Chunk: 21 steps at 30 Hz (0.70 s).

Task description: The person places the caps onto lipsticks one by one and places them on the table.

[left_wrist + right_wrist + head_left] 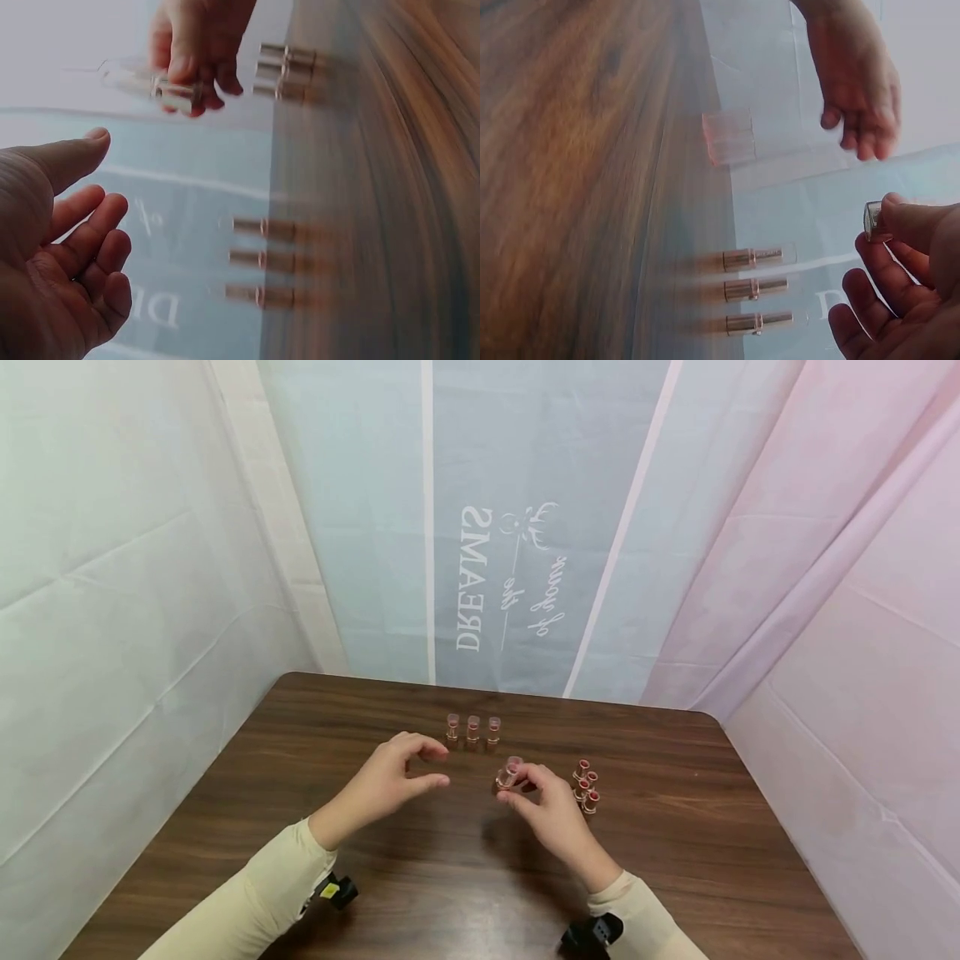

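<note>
My right hand (551,810) pinches a lipstick tube (507,777) between thumb and fingers, above the middle of the table. Gold-coloured metal (178,91) and a clear upper part (124,77) show on this tube in the left wrist view. In the right wrist view, the fingers (874,311) partly hide it. To the left, my left hand (382,781) is held with thumb and fingers apart, nothing between them. Behind the hands, three gold lipstick tubes with clear tops (473,730) stand upright in a row.
Right of my right hand, several gold tubes with red tops (585,787) stand close together. The dark wooden table (360,702) ends at a hanging cloth (375,568) with white lettering. In the right wrist view, a blurred pink translucent shape (730,137) shows near the table edge.
</note>
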Available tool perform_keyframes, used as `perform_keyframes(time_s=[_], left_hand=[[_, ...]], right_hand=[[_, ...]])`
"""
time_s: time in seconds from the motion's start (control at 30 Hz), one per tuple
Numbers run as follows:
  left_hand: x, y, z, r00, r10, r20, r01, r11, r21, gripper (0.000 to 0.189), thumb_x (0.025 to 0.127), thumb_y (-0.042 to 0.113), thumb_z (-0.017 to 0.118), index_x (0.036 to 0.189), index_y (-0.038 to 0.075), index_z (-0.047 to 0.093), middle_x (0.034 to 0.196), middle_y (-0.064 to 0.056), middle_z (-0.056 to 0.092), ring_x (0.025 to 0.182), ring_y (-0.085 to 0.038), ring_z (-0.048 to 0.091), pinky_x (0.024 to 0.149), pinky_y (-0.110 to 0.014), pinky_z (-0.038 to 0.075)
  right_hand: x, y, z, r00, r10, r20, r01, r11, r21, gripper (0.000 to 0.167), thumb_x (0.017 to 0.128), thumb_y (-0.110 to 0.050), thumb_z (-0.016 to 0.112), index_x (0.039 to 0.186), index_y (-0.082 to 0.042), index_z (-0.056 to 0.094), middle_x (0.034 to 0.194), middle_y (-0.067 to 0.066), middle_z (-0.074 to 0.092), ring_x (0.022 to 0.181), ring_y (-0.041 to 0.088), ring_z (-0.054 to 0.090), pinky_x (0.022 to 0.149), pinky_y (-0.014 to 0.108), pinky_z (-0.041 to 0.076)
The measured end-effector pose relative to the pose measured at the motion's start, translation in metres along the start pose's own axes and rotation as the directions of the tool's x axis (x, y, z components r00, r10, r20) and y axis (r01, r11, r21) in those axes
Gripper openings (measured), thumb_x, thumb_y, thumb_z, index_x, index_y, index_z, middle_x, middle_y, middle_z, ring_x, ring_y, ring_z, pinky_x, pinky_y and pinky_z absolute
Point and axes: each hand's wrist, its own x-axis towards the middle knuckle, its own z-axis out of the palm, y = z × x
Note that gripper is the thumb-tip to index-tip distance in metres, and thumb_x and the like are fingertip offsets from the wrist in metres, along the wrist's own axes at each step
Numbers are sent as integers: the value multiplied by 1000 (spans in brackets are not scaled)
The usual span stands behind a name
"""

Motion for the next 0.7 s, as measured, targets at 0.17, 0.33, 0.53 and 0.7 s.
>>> perform_keyframes(time_s=[0.17, 0.33, 0.53, 0.7], left_hand=[[-15, -21, -14, 996, -81, -25, 81, 997, -2, 31, 87, 35, 83, 115, 26, 71, 109, 10, 68, 85, -18, 57, 71, -30, 48], [-16, -35, -25, 991, -119, -63, 118, 993, -19, 30, 87, 30, 83, 114, 22, 72, 107, 1, 69, 78, -18, 57, 66, -27, 48], [-9, -34, -36, 993, -118, -27, 118, 993, -22, 29, 90, 31, 81, 115, 21, 71, 109, -5, 69, 79, -21, 59, 67, -28, 48], [-6, -29, -42, 992, -123, -15, 123, 992, -41, 29, 91, 30, 80, 117, 20, 70, 110, -2, 68, 66, -19, 57, 63, -29, 50]], right_hand=[[9, 7, -1, 999, 51, -9, -51, 999, -19, 18, 86, -18, 83, 100, -19, 73, 95, -7, 70, 86, 13, 65, 79, 35, 57], [30, 12, -5, 992, 114, -44, -116, 993, -34, 17, 88, -16, 82, 100, -14, 72, 94, 1, 72, 85, 18, 67, 77, 27, 56], [65, 19, -4, 977, 184, -108, -201, 964, -174, 15, 92, -17, 78, 102, -12, 68, 95, 6, 71, 87, 21, 65, 76, 37, 53], [88, 37, 9, 952, 288, -108, -307, 907, -288, 18, 94, -18, 76, 104, -8, 66, 96, 10, 70, 90, 27, 65, 79, 44, 52]])
